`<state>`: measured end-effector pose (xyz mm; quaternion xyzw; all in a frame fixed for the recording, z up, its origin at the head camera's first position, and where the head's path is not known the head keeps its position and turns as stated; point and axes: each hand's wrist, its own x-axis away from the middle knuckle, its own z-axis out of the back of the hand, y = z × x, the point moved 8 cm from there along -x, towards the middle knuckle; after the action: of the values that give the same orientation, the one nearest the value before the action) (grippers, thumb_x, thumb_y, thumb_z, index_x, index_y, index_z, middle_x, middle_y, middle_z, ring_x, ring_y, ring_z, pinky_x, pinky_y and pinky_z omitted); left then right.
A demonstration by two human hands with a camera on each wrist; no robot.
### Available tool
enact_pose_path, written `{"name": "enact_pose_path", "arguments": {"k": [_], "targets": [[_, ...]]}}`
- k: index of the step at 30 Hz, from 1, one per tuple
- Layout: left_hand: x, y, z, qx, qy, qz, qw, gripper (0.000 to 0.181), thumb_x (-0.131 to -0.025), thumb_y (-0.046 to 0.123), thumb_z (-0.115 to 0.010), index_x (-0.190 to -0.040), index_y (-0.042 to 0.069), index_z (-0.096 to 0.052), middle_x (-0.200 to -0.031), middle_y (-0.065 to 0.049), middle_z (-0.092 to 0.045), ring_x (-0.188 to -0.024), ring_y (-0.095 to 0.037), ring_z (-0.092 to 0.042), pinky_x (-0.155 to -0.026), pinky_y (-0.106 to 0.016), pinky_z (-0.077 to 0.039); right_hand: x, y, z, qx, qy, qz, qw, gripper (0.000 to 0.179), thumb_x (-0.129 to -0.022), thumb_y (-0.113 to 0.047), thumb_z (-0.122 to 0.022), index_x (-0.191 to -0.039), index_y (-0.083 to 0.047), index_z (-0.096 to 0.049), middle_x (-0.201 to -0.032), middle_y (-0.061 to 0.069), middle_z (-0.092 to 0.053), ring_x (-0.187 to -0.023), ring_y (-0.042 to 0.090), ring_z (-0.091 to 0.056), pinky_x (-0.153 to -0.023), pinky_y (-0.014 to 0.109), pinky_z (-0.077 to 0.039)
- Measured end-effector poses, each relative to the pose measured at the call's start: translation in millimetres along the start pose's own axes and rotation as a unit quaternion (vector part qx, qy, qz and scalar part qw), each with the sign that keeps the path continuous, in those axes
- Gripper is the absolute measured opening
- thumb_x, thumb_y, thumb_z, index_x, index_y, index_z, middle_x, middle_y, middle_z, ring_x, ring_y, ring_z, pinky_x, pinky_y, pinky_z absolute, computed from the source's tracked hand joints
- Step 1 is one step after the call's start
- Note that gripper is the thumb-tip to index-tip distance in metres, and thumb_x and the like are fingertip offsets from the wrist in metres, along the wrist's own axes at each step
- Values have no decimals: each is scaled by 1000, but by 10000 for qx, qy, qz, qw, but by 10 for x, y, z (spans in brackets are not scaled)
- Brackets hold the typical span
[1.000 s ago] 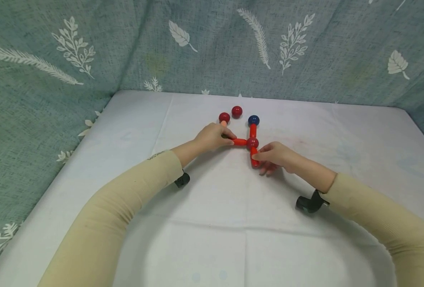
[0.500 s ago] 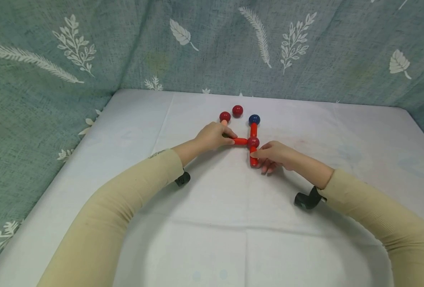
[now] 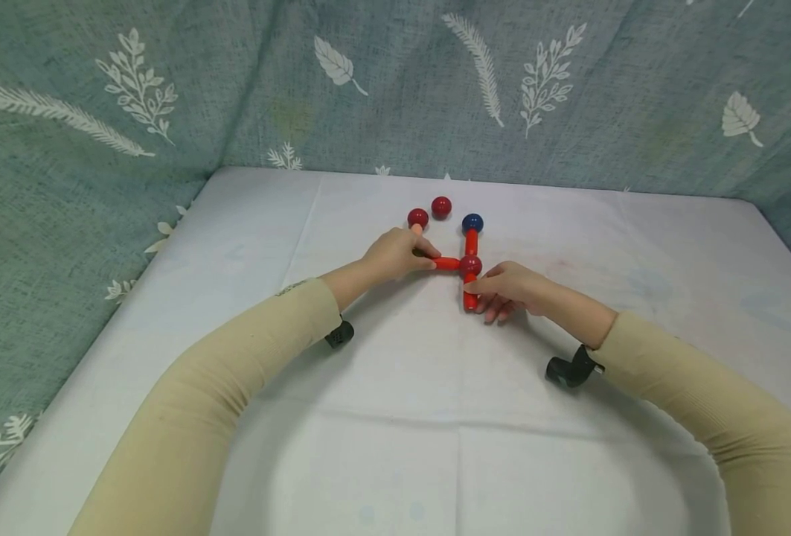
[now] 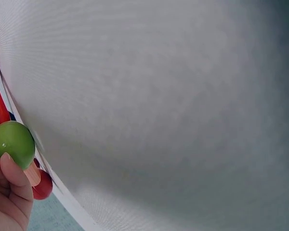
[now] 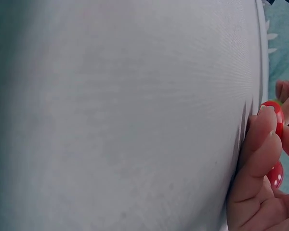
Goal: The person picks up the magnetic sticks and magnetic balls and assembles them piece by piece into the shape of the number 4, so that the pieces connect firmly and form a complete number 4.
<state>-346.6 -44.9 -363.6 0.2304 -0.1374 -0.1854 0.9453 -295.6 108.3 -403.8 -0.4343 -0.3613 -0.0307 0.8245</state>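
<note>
In the left wrist view, my left hand [image 3: 395, 254] grips a green ball [image 4: 13, 144] with fingertips against its side. From the ball run a red rod [image 3: 447, 263] and a peach rod [image 4: 33, 175]; a red ball [image 3: 418, 218] caps the peach one. The red rod meets a dark red ball [image 3: 471, 266], which also bears a second red rod [image 3: 472, 243] topped by a blue ball [image 3: 472, 223]. Between thumb and fingers, my right hand [image 3: 512, 286] pinches a third red rod [image 3: 470, 301] at the near side of the dark red ball. My left hand hides the green ball in the head view.
A loose red ball [image 3: 441, 207] lies just beyond the joined pieces. White cloth [image 3: 395, 447] covers the table, and a patterned green curtain [image 3: 395, 89] hangs along its back and left. A small black camera [image 3: 569, 368] sits under the right wrist.
The near red rod, pinched by my right hand, has swung slightly left and now points straight toward me. My right hand and forearm shifted a little with it; my left hand stays put.
</note>
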Motion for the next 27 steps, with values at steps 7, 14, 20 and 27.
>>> {"name": "enact_pose_path", "arguments": {"k": [7, 14, 20, 27], "targets": [[9, 15, 15, 23, 38, -32, 10000, 25, -86, 27, -64, -109, 18, -69, -111, 2, -66, -104, -16, -53, -92, -33, -39, -14, 3, 0, 12, -43, 14, 10000, 38, -89, -33, -58, -105, 0, -50, -64, 0, -61, -52, 11, -58, -55, 22, -48], [-8, 15, 7, 50, 16, -57, 10000, 25, -86, 26, -64, -109, 17, -69, -111, 2, -66, -102, -15, -53, -91, -33, -39, 0, -5, -6, 21, -53, 37, 10000, 36, -90, -33, -56, -104, -1, -50, -64, -1, -61, -51, 11, -57, -55, 21, -47], [8, 10, 10, 33, 18, -9, 10000, 26, -86, 26, -65, -110, 18, -69, -112, 2, -65, -103, -15, -52, -91, -33, -40, 12, -16, -15, 57, -80, 78, 9999, 37, -90, -34, -56, -104, -1, -49, -64, 0, -61, -51, 11, -57, -55, 21, -47], [9, 5, 4, 103, 25, 2, 9999, 26, -85, 25, -65, -109, 17, -69, -112, 2, -65, -103, -16, -52, -91, -33, -39, 19, -12, -23, 19, -145, 83, 9999, 37, -89, -34, -57, -105, -1, -48, -65, 0, -60, -51, 11, -57, -55, 21, -47]]}}
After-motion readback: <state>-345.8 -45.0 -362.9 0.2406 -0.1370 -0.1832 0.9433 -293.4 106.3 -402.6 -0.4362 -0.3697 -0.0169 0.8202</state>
